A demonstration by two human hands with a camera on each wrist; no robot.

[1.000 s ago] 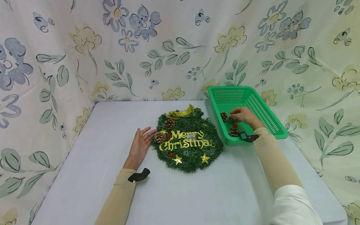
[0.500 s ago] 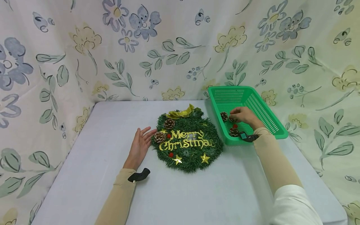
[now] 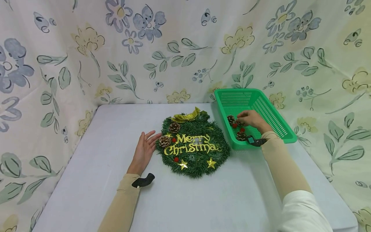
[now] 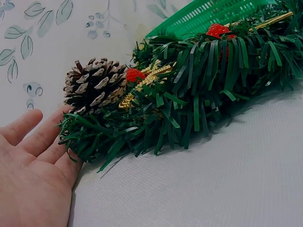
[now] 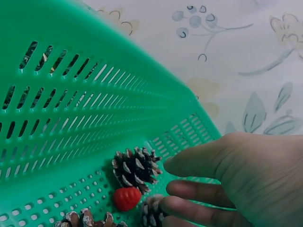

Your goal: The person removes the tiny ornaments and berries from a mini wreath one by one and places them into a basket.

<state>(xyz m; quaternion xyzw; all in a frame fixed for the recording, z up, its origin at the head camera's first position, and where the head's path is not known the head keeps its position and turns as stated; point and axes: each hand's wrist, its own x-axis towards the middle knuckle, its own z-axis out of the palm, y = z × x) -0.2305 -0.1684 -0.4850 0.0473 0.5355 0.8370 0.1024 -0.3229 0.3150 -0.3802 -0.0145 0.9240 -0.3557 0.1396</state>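
A green tinsel wreath (image 3: 197, 166) with gold "Merry Christmas" letters, stars, red berries and two pine cones lies on the table. My left hand (image 3: 144, 149) is beside it, palm up, fingers extended against its left edge, below a pine cone (image 4: 94, 85). My right hand (image 3: 251, 120) is inside the green basket (image 3: 279, 124), thumb and fingers apart with nothing between them. Close to its fingertips lie a red berry (image 5: 127, 198) and a pine cone (image 5: 135, 168). Another pine cone (image 5: 152, 211) is partly hidden under the fingers.
Another pine cone (image 3: 241, 136) and a second red berry (image 3: 242, 130) are in the basket near its left front. The basket stands right of the wreath on the white-covered table (image 3: 203, 203). A floral curtain (image 3: 179, 48) hangs behind.
A red berry has appeared in the basket beside the right fingertips, let go by that hand. The left hand and the wreath stay where they were.
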